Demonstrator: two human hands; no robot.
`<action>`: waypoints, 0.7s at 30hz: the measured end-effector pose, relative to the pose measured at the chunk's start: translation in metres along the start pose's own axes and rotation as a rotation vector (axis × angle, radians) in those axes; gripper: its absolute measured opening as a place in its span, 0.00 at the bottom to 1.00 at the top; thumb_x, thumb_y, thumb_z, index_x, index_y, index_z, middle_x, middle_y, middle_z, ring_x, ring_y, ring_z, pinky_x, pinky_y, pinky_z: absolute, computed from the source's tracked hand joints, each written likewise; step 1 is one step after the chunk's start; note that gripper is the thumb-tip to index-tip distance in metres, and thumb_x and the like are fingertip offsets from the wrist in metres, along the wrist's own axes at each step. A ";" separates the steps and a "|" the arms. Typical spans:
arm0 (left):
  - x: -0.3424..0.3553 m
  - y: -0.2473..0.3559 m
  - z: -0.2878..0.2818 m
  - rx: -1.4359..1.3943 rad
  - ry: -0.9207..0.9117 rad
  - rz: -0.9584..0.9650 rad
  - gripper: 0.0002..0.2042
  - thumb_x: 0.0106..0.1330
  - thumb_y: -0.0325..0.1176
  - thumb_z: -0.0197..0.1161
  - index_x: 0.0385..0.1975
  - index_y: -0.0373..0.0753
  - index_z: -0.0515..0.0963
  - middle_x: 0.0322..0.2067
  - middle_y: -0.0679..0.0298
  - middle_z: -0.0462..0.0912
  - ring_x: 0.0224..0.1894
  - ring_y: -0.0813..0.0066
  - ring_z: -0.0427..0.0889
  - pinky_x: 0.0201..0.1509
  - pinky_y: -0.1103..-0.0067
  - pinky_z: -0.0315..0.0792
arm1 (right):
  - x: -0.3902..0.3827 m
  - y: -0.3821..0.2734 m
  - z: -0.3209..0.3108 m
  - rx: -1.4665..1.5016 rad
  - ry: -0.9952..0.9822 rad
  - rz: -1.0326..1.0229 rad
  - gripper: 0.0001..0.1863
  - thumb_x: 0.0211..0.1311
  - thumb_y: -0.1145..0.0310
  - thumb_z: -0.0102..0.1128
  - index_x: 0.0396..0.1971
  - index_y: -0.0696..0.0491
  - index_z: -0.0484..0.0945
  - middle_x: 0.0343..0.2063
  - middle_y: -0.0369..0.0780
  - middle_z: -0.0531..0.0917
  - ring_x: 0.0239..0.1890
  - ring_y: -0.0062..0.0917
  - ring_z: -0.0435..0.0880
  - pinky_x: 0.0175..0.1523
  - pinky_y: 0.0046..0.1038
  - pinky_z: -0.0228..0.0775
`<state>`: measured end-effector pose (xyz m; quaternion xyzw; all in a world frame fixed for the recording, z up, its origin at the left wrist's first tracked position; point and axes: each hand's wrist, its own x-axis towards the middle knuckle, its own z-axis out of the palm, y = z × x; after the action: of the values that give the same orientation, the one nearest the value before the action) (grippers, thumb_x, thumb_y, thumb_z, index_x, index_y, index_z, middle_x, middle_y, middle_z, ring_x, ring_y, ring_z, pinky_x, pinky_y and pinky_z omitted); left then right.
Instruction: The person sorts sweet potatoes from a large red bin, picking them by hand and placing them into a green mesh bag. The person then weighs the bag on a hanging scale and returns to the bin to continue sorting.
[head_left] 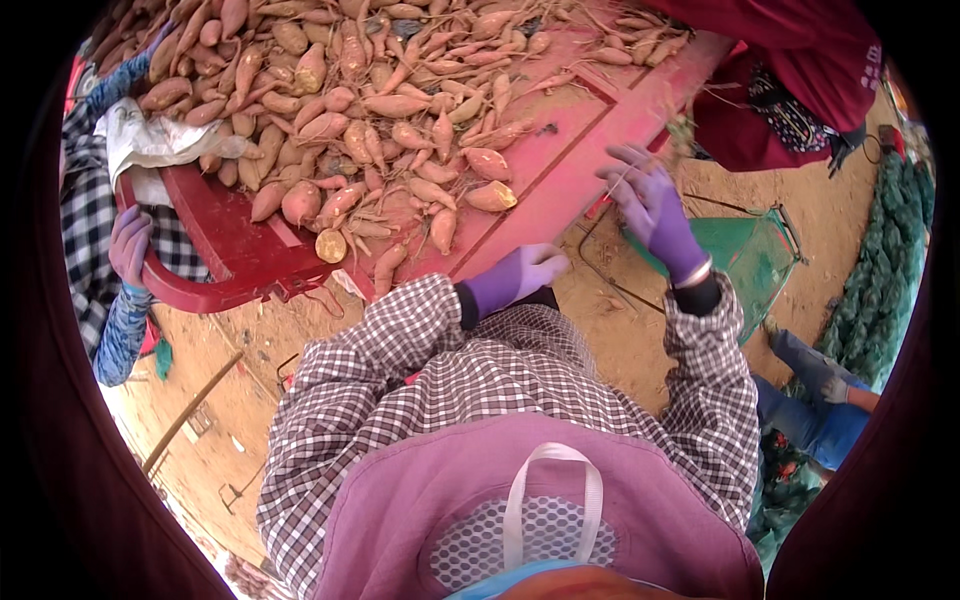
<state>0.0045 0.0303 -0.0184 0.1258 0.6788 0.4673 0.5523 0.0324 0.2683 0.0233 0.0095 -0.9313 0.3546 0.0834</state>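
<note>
My left hand (pixel 510 275), in a purple glove, is low beside the edge of the red table (pixel 565 135), fingers loosely bent with no object visible in them. My right hand (pixel 650 205), also gloved purple, is raised at the table's right edge, fingers spread, with some blurred thin roots near the fingertips. A large pile of sweet potatoes (pixel 395 105) covers much of the table. A cut one (pixel 490 195) and another with a yellow face (pixel 330 245) lie near the edge, closest to my left hand.
A co-worker's gloved hand (pixel 130 245) holds the table's curved left rail beside a white sack (pixel 160 135). Another person in maroon (pixel 770 40) stands at upper right. A green folding chair (pixel 730 255) is beside me; a person's blue-clad legs (pixel 820 420) and green netting (pixel 870 260) are at right.
</note>
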 end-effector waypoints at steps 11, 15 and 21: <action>0.002 -0.061 -0.201 0.707 1.208 0.584 0.13 0.67 0.27 0.55 0.49 0.35 0.78 0.42 0.59 0.82 0.48 0.63 0.79 0.55 0.72 0.72 | 0.126 -0.021 0.182 -0.357 -0.438 -0.017 0.27 0.54 0.55 0.68 0.48 0.55 0.73 0.42 0.50 0.81 0.43 0.44 0.81 0.44 0.41 0.74; 0.081 -0.028 -0.289 1.297 1.113 0.408 0.17 0.63 0.40 0.62 0.49 0.40 0.79 0.52 0.61 0.78 0.57 0.58 0.74 0.58 0.64 0.69 | 0.116 0.014 0.208 -0.063 -0.329 -0.090 0.23 0.51 0.59 0.67 0.43 0.57 0.73 0.43 0.55 0.78 0.50 0.42 0.79 0.51 0.42 0.74; 0.100 -0.041 -0.285 1.143 0.780 -0.272 0.27 0.54 0.55 0.68 0.49 0.44 0.79 0.46 0.61 0.77 0.50 0.61 0.77 0.50 0.63 0.71 | 0.181 0.041 0.129 1.511 -0.526 0.664 0.17 0.58 0.67 0.62 0.45 0.59 0.75 0.32 0.41 0.80 0.31 0.23 0.79 0.37 0.24 0.74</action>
<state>-0.2643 -0.0640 -0.1267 0.1336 0.9761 -0.0245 0.1695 -0.1681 0.2213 -0.0690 -0.1284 -0.3895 0.8707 -0.2714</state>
